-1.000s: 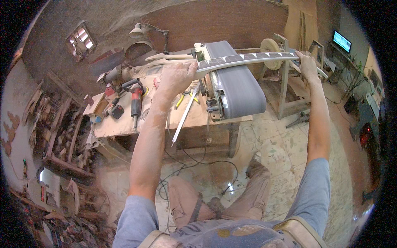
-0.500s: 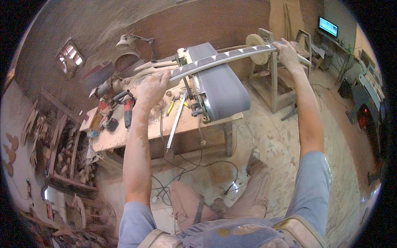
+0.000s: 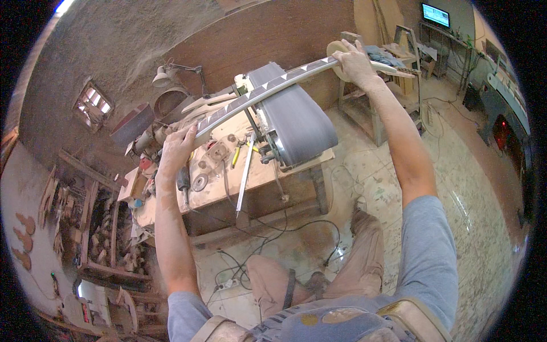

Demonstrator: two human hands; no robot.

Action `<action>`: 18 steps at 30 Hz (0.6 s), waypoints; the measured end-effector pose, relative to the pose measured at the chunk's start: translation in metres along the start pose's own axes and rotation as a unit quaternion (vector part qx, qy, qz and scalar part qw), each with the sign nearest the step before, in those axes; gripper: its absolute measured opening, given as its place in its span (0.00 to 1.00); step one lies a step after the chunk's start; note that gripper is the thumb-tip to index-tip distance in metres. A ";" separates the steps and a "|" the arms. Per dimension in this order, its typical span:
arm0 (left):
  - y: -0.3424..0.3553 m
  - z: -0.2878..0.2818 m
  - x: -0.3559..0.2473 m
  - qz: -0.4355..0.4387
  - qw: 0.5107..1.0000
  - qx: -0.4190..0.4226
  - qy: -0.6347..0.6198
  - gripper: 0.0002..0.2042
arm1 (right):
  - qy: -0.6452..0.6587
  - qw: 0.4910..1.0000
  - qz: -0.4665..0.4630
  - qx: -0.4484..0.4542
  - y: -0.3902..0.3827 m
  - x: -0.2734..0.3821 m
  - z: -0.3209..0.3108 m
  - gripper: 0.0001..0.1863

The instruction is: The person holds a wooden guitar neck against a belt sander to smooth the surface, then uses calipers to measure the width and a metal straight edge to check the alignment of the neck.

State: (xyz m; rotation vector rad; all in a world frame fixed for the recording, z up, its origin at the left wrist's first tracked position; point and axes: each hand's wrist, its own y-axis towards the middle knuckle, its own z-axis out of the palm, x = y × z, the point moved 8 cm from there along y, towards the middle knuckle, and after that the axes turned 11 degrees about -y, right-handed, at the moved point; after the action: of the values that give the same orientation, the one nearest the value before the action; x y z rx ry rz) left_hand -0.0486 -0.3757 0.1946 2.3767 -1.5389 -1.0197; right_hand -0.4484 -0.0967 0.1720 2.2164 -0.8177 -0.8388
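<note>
I hold a long, slightly curved strip (image 3: 272, 88) with a dark patterned face, white triangles and a pale edge. It lies slantwise over the belt sander (image 3: 302, 125), whose wide grey belt looks smeared as if running. My left hand (image 3: 178, 147) is closed around the strip's near left part. Farther off to the right, my right hand (image 3: 355, 64) grips it from above, and a pale tapered end sticks out beyond the fingers. Whether the strip's underside touches the belt cannot be made out.
The sander stands on a wooden workbench (image 3: 219, 196) with yellow-handled pliers (image 3: 236, 157), a metal ruler (image 3: 245, 179) and a grinding disc (image 3: 200, 182). A desk lamp (image 3: 162, 77) rises behind. Black cables (image 3: 296, 223) loop across the floor near my feet. Wooden shelves (image 3: 105, 228) hold offcuts at left.
Both hands have shifted left with the strip, the left hand also lower, so the strip slants more steeply across the belt. The view has turned slightly too.
</note>
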 end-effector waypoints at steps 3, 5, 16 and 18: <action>-0.008 -0.013 0.014 -0.045 0.999 0.001 -0.016 0.20 | 0.013 1.000 0.003 -0.004 0.004 0.016 -0.005 0.15; -0.008 -0.018 0.029 -0.061 0.998 0.015 -0.028 0.20 | 0.002 1.000 -0.012 -0.010 0.006 0.024 -0.006 0.15; -0.020 -0.050 0.073 -0.083 0.996 0.036 -0.029 0.19 | 0.029 0.996 -0.080 0.014 0.013 0.078 -0.032 0.16; -0.017 -0.053 0.075 -0.077 0.996 0.035 -0.023 0.19 | 0.033 0.996 -0.078 0.005 0.013 0.077 -0.031 0.17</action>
State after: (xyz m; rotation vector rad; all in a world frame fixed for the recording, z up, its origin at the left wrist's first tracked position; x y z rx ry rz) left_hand 0.0150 -0.4437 0.1920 2.5714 -1.4469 -1.0744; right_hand -0.3839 -0.1498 0.1736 2.3266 -0.6241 -0.8317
